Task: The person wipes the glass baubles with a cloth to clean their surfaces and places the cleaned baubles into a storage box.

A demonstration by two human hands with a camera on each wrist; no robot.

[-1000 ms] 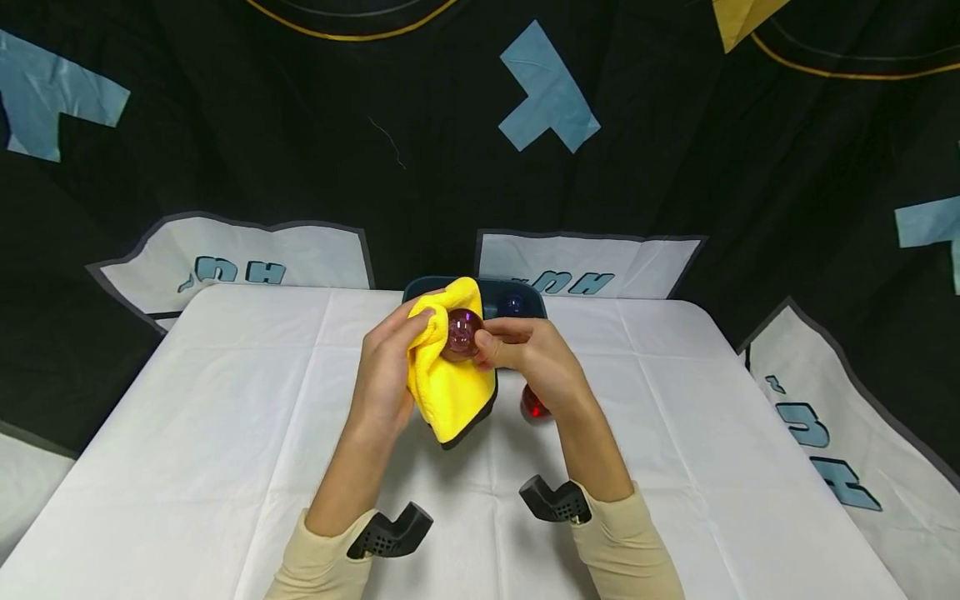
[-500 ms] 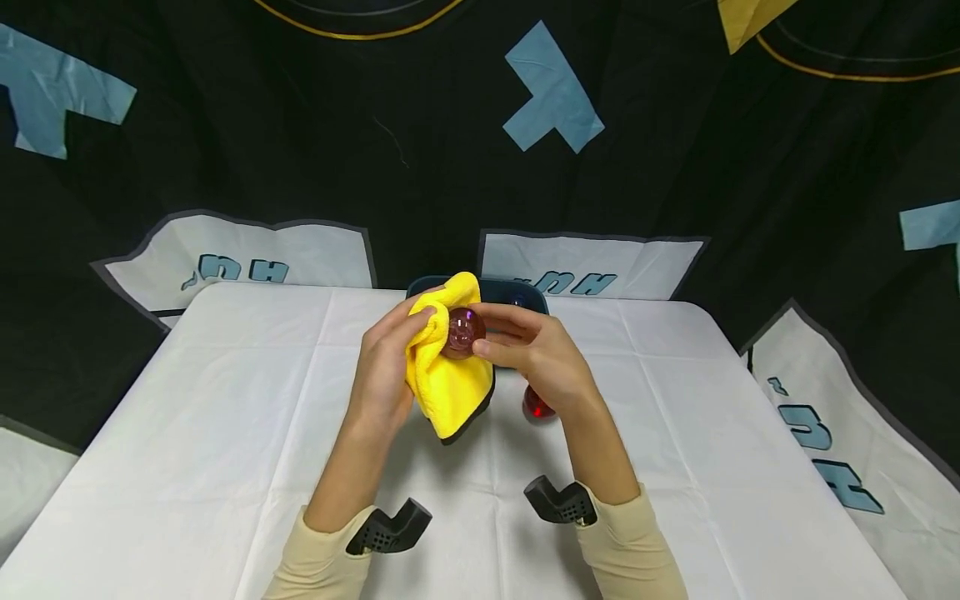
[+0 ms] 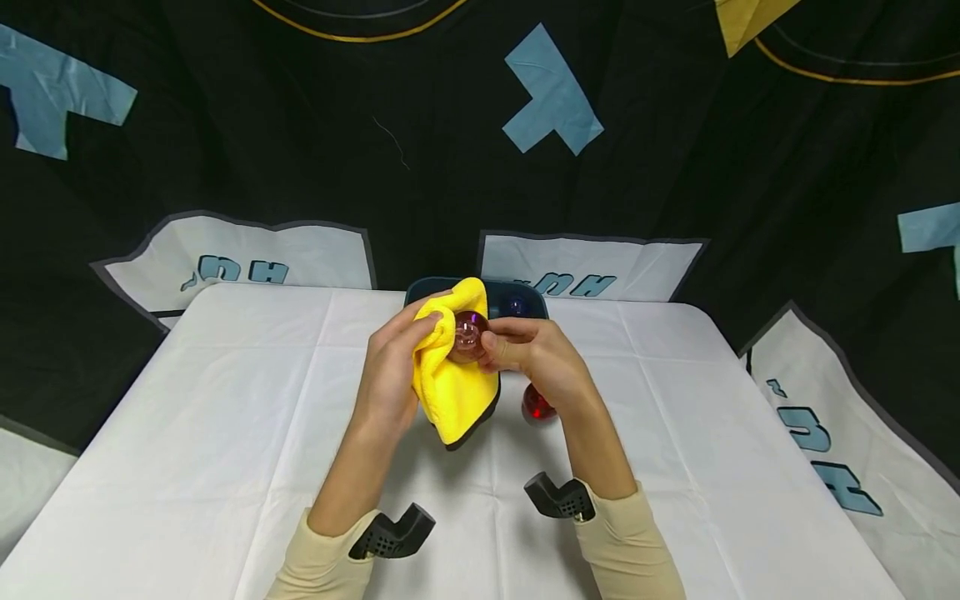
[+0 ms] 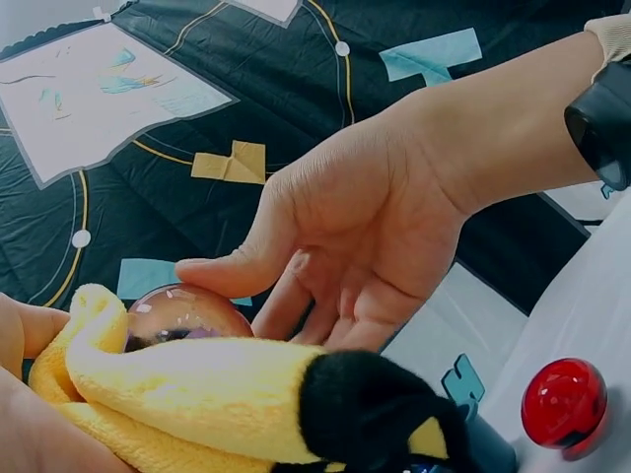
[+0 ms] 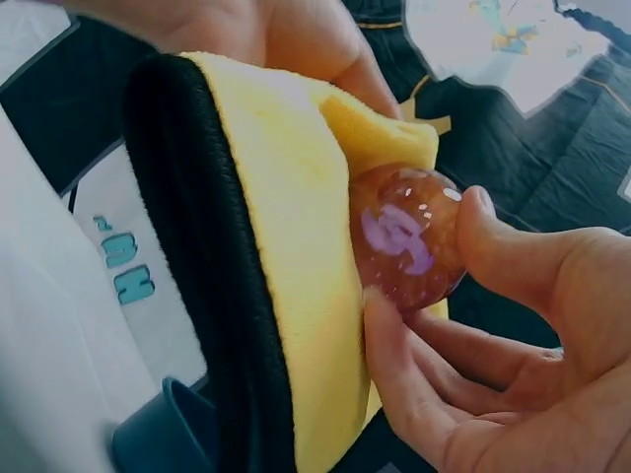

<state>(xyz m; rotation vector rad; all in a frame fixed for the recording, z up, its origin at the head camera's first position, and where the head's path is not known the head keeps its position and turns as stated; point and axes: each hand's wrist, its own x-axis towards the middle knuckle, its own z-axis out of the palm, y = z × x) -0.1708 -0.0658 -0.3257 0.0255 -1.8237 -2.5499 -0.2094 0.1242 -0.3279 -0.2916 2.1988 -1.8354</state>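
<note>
A glossy, see-through purplish ball (image 3: 468,335) is held up over the table between both hands. My left hand (image 3: 387,367) grips a yellow cloth (image 3: 459,402) with a black border, bunched against the ball's left side. With thumb and fingertips, my right hand (image 3: 543,358) pinches the ball from the right. In the right wrist view a purple mark or reflection shows on the ball (image 5: 404,236), and the cloth (image 5: 296,227) covers part of it. A red ball (image 3: 538,404) lies on the table beside my right wrist.
Behind the hands stands a dark blue tray (image 3: 429,287) with a dark blue ball (image 3: 516,307) in it. The table (image 3: 225,433) has a white creased cover. A black curtain (image 3: 300,150) with blue tape hangs past the far edge.
My right fingers spread a little around the ball half a second ago and are now drawn closer again. Both hands, the cloth and the ball have shifted slightly right and down.
</note>
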